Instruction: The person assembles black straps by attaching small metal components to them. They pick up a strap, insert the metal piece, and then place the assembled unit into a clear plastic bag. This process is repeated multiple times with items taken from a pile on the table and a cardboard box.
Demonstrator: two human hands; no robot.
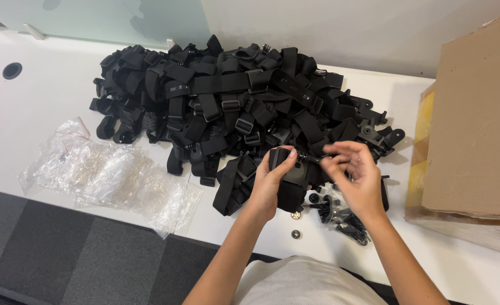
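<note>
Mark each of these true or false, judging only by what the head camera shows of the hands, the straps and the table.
1. The left hand grips a black mount. True.
2. The right hand rests flat on the cardboard box. False: it pinches a small black screw at the mount.
3. The pile of black straps lies beyond the hands. True.
4. The clear plastic bags lie right of the hands. False: they lie to the left.
5. The table is white. True.

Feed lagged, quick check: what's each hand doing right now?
Left hand: closed around a black mount piece.
Right hand: fingers pinching a black screw at that piece.
</note>
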